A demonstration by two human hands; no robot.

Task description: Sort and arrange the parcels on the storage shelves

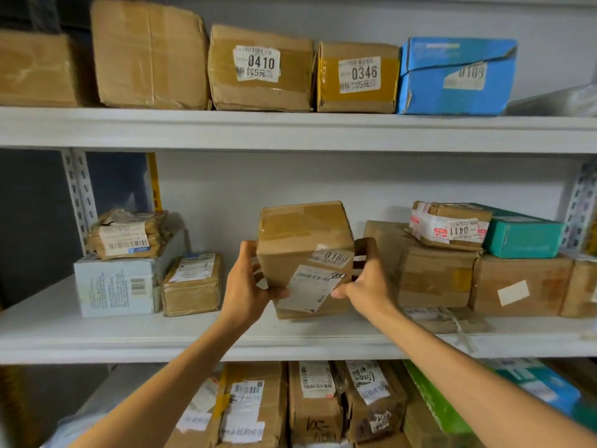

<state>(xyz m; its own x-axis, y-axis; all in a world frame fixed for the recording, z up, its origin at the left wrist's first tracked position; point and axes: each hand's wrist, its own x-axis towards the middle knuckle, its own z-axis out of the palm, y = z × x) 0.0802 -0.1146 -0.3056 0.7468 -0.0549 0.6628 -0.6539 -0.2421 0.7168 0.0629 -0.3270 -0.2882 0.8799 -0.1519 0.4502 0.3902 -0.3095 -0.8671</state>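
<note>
Currently the left hand (pixel 247 282) and right hand (pixel 366 282) grasp a brown parcel (pixel 303 253) at the middle shelf (pixel 193 337) front edge, apparently mid-placement; next, set it squarely down.

A parcel (pixel 303 253) is held between left hand (pixel 245 282) and right hand (pixel 368 282), over the mid shelf (pixel 97 337), approx. centre. To its left, a small box (pixel 193 284) is set beside a larger box (pixel 116 286), w/ a packet (pixel 127 234) stacked on top. To the right, stacked boxes (pixel 452 263) are ranged. Five parcels are lined along the top shelf (pixel 290 130).
</note>
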